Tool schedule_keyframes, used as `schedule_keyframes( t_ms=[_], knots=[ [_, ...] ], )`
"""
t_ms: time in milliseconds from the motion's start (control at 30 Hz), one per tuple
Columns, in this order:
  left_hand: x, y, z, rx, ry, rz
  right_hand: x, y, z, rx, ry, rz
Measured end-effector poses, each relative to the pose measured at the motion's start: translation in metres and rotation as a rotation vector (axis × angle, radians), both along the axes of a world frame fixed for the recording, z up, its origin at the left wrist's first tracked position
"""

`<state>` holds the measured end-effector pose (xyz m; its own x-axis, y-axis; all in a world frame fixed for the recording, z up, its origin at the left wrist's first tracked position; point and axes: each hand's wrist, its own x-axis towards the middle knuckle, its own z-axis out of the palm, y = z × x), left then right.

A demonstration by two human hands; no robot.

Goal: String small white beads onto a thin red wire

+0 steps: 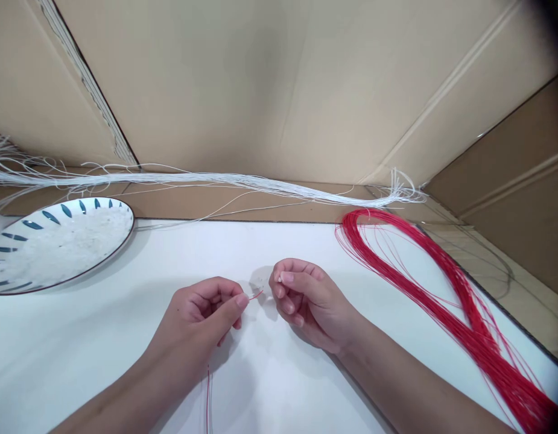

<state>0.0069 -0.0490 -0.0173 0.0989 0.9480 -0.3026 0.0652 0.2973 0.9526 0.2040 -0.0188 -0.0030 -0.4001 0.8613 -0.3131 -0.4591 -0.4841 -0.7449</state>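
Between thumb and forefinger, my left hand (206, 310) pinches a thin red wire (257, 296), whose short tip sticks out to the right. A length of the same wire hangs below the hand toward the front. Facing it, my right hand (308, 298) is closed in a pinch on a tiny white piece (280, 278), only partly visible at the thumb tip; its exact kind is too small to tell. The wire tip and the right fingers are a small gap apart. Both hands are just above the white tabletop (170, 253).
At the left lies an oval plate (125, 211) with blue-green dashes, holding many small white bits. A bundle of white wires (242, 179) stretches along the back on cardboard. On the right is a looped bundle of red wires (423, 295). Cardboard walls (260, 90) enclose the back and right.
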Motion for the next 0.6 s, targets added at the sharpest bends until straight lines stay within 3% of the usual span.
schedule_keyframes(
  t_ms=[333, 600],
  knots=[
    [0.004, 0.0, 0.019, -0.002, 0.018, -0.043, -0.003, -0.003, -0.004, 0.073, 0.05, 0.105],
    [0.004, -0.001, 0.019, 0.01, 0.002, -0.018, -0.003, -0.005, -0.009, 0.134, 0.021, 0.163]
  ],
)
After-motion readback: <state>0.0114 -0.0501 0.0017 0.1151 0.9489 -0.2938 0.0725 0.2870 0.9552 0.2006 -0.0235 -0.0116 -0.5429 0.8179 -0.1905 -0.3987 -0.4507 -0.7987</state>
